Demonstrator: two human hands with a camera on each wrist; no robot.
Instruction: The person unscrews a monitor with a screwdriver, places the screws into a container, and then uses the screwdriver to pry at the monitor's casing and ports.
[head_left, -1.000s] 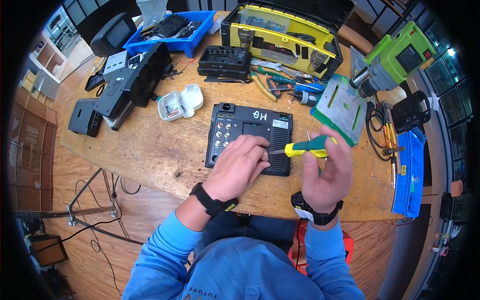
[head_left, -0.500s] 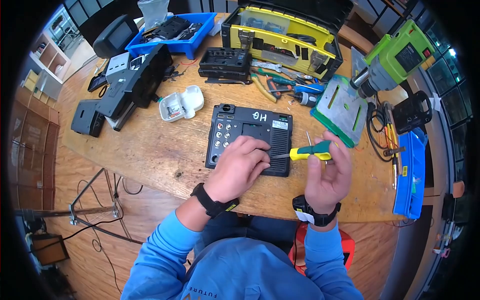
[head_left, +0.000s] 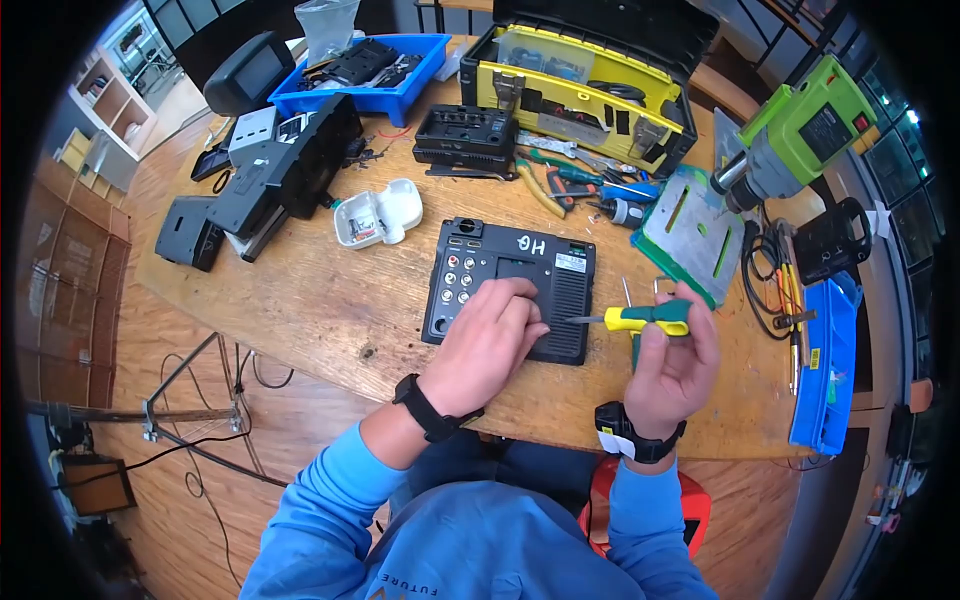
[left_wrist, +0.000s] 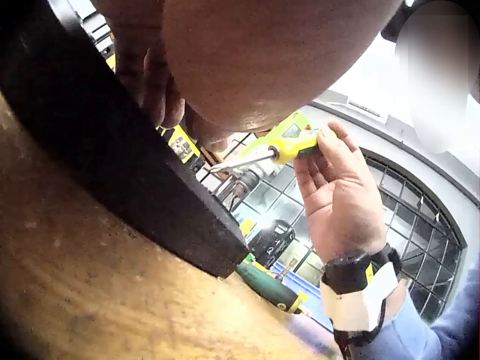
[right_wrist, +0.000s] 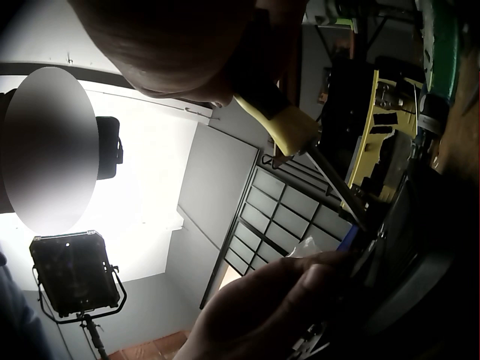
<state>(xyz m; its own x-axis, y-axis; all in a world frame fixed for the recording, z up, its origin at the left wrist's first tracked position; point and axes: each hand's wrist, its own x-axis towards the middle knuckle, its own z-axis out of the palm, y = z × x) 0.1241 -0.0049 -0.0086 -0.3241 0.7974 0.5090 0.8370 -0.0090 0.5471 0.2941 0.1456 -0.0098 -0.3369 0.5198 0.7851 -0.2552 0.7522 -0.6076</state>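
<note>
A black electronic device [head_left: 570, 300] marked "HQ" lies on the wooden table, its panel of round sockets facing up. My left hand [head_left: 487, 335] rests on it with fingers bent and thumb close to the forefinger; I cannot tell whether something small is between them. My right hand [head_left: 678, 365] pinches the yellow-and-green handle of a screwdriver [head_left: 640, 318], the shank pointing left over the device's vents. In the right wrist view the screwdriver's tip [right_wrist: 364, 223] is close to the left fingertips. Another green-handled screwdriver [left_wrist: 271, 289] lies on the table beside the device.
Beyond the device stand a white open case [head_left: 400, 205] of small parts, a black housing [head_left: 465, 140] and a yellow-black toolbox [head_left: 590, 95]. Pliers [head_left: 540, 190] lie near a green drill press [head_left: 820, 125]. A blue tray [head_left: 828, 370] is at the right edge, black devices [head_left: 275, 175] at left.
The right hand has drawn the screwdriver slightly right, away from the left fingers. The left hand stays on the device, and the whole head view has shifted a little.
</note>
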